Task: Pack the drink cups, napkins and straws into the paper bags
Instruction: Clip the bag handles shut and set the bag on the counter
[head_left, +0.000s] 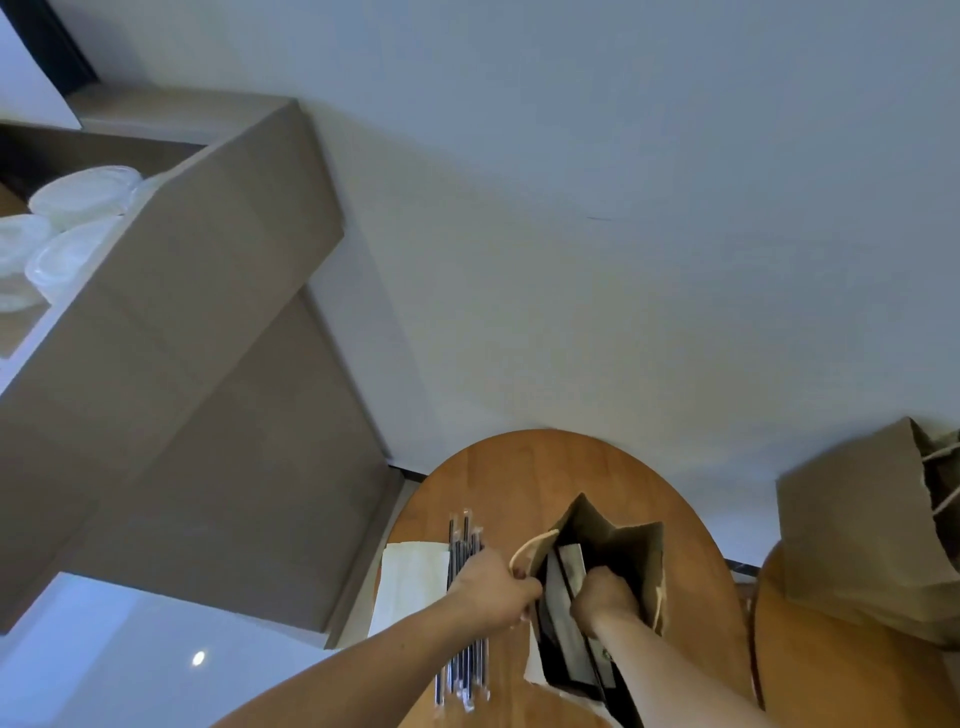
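Observation:
An open brown paper bag (631, 551) stands on the round wooden table (524, 478). My left hand (493, 590) grips the bag's left rim beside its pale handle. My right hand (605, 592) reaches down inside the bag with curled fingers; what it holds is hidden. A pale flat item, perhaps a napkin, shows inside the bag (574, 566). Several wrapped dark straws (462, 540) lie on the table left of the bag, partly under my left arm. A stack of white napkins (410, 577) lies left of the straws.
A second brown paper bag (857, 525) with string handles stands at the right on another wooden surface (810, 660). A large cardboard box (197, 291) at the left holds clear plastic cup lids (78, 197). A white wall rises behind the table.

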